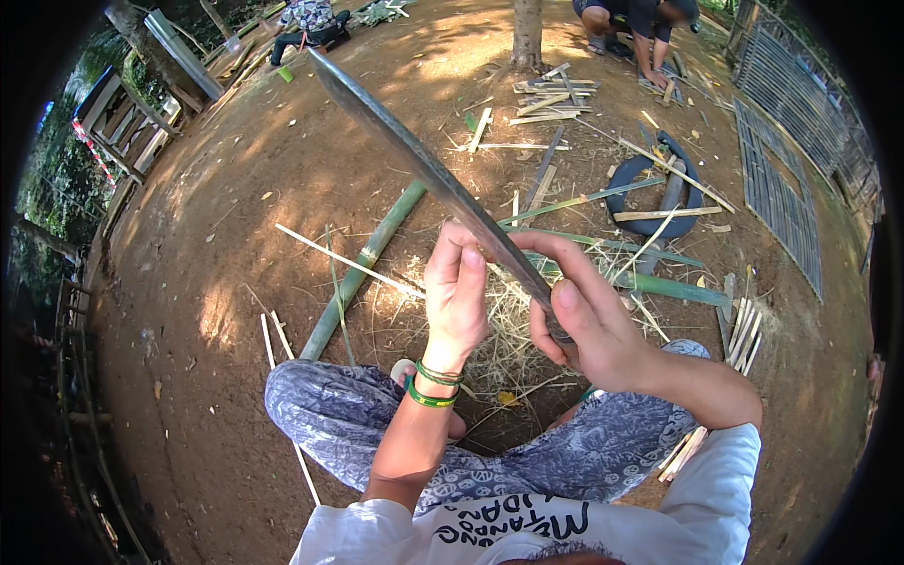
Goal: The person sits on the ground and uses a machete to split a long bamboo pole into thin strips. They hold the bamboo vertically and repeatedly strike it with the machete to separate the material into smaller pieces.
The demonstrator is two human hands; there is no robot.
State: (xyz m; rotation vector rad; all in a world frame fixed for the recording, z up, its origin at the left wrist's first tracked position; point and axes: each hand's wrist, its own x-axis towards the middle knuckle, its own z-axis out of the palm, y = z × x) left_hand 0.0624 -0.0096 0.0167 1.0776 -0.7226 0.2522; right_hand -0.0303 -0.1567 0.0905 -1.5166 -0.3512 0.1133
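Note:
A machete [410, 151] with a long dark blade is held up in front of me, its tip pointing to the far left. My right hand [591, 320] is closed round the handle end, which the fingers mostly hide. My left hand [459, 292], with green bands at its wrist, is closed on the lower blade, thumb and fingers pinching it. Under both hands lie thin pale shavings [508, 348] on the ground between my crossed legs.
A green bamboo pole [367, 264] lies left of my hands, another bamboo piece [683, 288] right. Beyond are split strips [551, 99], a dark ring [617, 202] and a tree trunk [527, 36]. A slatted bamboo panel [777, 193] lies far right. Two people sit or crouch at the back.

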